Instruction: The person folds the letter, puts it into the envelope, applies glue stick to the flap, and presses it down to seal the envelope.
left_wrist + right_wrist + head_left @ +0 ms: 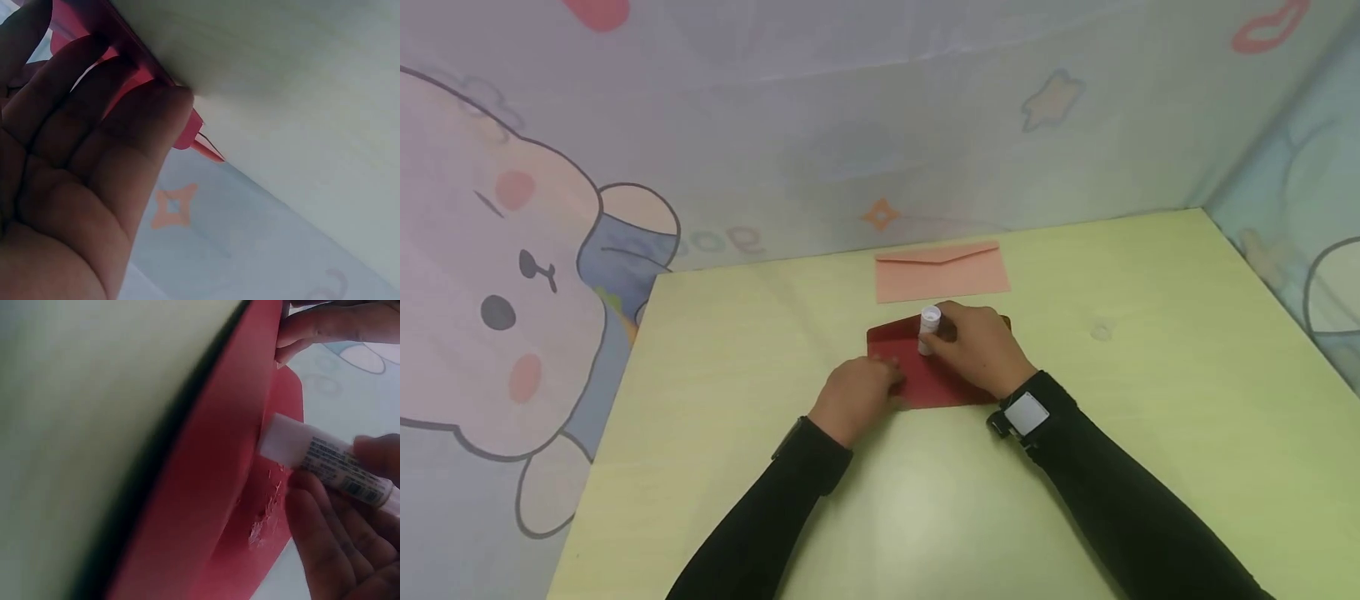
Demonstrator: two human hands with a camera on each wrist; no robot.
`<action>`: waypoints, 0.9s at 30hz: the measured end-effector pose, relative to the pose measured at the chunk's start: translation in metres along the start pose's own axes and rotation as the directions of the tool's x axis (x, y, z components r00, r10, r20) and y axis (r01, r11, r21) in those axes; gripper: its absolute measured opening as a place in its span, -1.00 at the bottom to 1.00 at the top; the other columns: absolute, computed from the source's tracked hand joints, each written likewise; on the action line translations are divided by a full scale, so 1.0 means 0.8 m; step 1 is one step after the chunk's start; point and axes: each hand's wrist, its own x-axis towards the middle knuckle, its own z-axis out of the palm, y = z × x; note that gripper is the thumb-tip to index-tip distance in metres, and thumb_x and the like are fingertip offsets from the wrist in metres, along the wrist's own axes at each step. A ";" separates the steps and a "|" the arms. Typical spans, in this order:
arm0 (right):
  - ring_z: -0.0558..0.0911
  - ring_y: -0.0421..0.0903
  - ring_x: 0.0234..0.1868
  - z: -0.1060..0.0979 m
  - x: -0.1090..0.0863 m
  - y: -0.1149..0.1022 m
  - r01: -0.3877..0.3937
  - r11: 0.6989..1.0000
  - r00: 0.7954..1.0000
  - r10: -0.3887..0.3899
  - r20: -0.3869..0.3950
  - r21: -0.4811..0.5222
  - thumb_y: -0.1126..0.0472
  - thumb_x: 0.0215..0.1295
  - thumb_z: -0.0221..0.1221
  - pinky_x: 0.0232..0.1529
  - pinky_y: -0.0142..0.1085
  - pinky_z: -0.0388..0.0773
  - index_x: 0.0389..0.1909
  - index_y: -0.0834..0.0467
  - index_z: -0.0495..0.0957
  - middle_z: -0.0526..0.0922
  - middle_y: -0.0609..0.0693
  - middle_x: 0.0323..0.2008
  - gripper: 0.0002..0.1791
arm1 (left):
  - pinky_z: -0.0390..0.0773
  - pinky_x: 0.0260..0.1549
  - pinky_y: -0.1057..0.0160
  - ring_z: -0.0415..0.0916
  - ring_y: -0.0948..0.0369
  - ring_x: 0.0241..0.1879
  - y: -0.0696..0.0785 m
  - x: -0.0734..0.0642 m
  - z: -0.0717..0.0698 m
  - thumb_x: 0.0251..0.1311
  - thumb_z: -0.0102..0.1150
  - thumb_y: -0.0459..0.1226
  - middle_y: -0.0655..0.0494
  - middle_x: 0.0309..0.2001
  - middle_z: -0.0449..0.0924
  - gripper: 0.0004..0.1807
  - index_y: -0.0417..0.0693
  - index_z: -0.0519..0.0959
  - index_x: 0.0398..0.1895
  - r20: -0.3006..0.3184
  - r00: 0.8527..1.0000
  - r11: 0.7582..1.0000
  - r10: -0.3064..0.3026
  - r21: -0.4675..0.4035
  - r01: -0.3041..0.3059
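Note:
A red envelope (pixel 942 388) lies on the table in the head view with its flap folded up at the far side. My right hand (pixel 983 346) pinches a white glue stick (pixel 929 330) between thumb and fingers, its lower end down at the flap crease. Clumpy glue streaks (pixel 265 515) show on the red flap in the right wrist view, beside the stick's tip. At the envelope's left part, my left hand (pixel 857 396) rests with its fingers (pixel 159 115) extended onto the paper.
Behind the red envelope lies a pink envelope (pixel 942 279) on the pale yellow table (pixel 730 367). A small clear cap (pixel 1101 331) sits to the right. Cartoon-printed cloth (pixel 820 150) stands along the back and sides.

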 end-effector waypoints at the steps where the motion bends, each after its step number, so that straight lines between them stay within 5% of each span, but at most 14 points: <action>1: 0.79 0.00 -0.21 -0.001 0.000 0.000 0.007 1.000 1.000 -0.007 0.008 -0.008 0.08 0.51 0.44 -0.08 -0.04 0.71 -0.04 0.09 0.75 0.87 -0.01 -0.28 -0.82 | 0.78 -0.26 0.09 0.76 0.12 -0.27 0.001 0.001 0.002 0.34 0.66 -0.10 0.15 -0.22 0.87 -0.80 0.09 0.87 -0.09 0.004 1.000 1.000 -0.001 0.000 0.001; 2: 0.76 -0.01 -0.23 -0.001 0.000 0.000 0.012 1.000 1.000 -0.012 0.016 -0.017 0.09 0.50 0.45 -0.10 -0.06 0.70 -0.05 0.09 0.75 0.85 0.00 -0.29 -0.81 | 0.78 -0.27 0.08 0.76 0.11 -0.28 0.009 -0.001 -0.012 0.32 0.68 -0.13 0.14 -0.24 0.87 -0.81 0.08 0.87 -0.11 0.011 1.000 1.000 -0.003 -0.011 0.003; 10: 0.66 -0.03 -0.33 -0.010 0.000 -0.001 0.038 0.994 0.998 -0.033 0.044 -0.098 0.14 0.42 0.47 -0.17 -0.11 0.67 -0.16 0.13 0.73 0.80 0.01 -0.37 -0.84 | 0.78 -0.33 0.10 0.74 0.12 -0.33 0.026 -0.002 -0.029 0.33 0.67 -0.16 0.13 -0.33 0.82 -0.85 0.06 0.86 -0.18 -0.003 1.000 0.999 -0.024 -0.040 0.024; 18: 0.72 -0.07 -0.31 -0.015 -0.008 0.005 0.012 0.999 0.999 -0.011 0.033 -0.031 0.13 0.43 0.49 -0.18 -0.14 0.67 -0.20 0.09 0.77 0.84 -0.03 -0.36 -0.87 | 0.73 -0.41 0.04 0.72 0.09 -0.35 0.020 0.002 -0.011 0.25 0.72 -0.15 0.13 -0.36 0.81 -0.81 0.10 0.86 -0.17 -0.021 0.999 0.999 -0.045 -0.017 0.045; 21: 0.76 -0.06 -0.28 -0.020 -0.013 0.010 0.004 1.000 1.000 -0.003 0.016 -0.028 0.15 0.44 0.48 -0.15 -0.10 0.71 -0.19 0.09 0.79 0.87 -0.03 -0.34 -0.90 | 0.78 -0.34 0.06 0.76 0.07 -0.31 0.029 -0.001 -0.033 0.29 0.71 -0.14 0.10 -0.33 0.83 -0.81 0.06 0.88 -0.14 0.007 0.998 0.998 -0.059 -0.037 0.059; 27: 0.78 -0.04 -0.29 -0.032 -0.020 0.020 -0.020 0.998 1.000 0.020 -0.011 -0.065 0.18 0.46 0.45 -0.14 -0.05 0.73 -0.17 0.10 0.82 0.89 -0.01 -0.32 -0.93 | 0.76 -0.35 0.04 0.74 0.09 -0.33 0.022 0.001 -0.020 0.26 0.73 -0.11 0.14 -0.34 0.85 -0.78 0.09 0.88 -0.12 -0.001 0.999 0.998 -0.048 -0.048 0.048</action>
